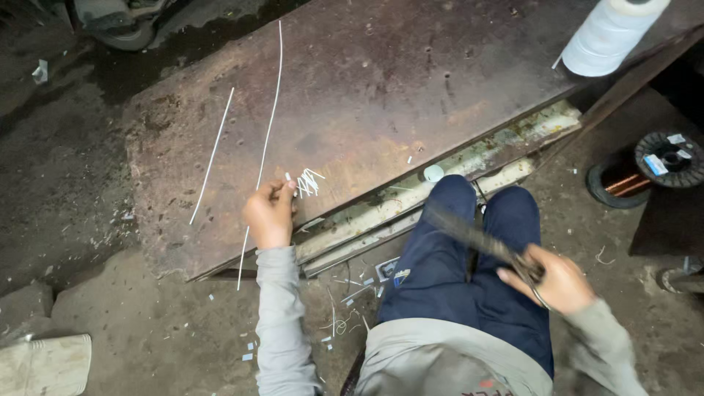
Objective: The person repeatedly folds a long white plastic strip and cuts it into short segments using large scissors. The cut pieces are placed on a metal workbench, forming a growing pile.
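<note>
My left hand [269,213] rests at the near edge of a rusty metal table [381,95], pinching the end of a long thin white strip [270,110] that runs away across the top. A small heap of short white cut pieces [309,182] lies just right of the fingers. A second, shorter white strip [213,154] lies loose to the left. Over my lap, my right hand [561,281] grips the handles of a pair of scissors [480,238], whose blurred blades point up and left toward the table.
A large white spool of thread [609,33] stands at the table's far right corner. A reel of copper wire [645,172] sits on the ground to the right. White offcuts litter the dirt floor under my knees. A pale sack [44,364] lies at lower left.
</note>
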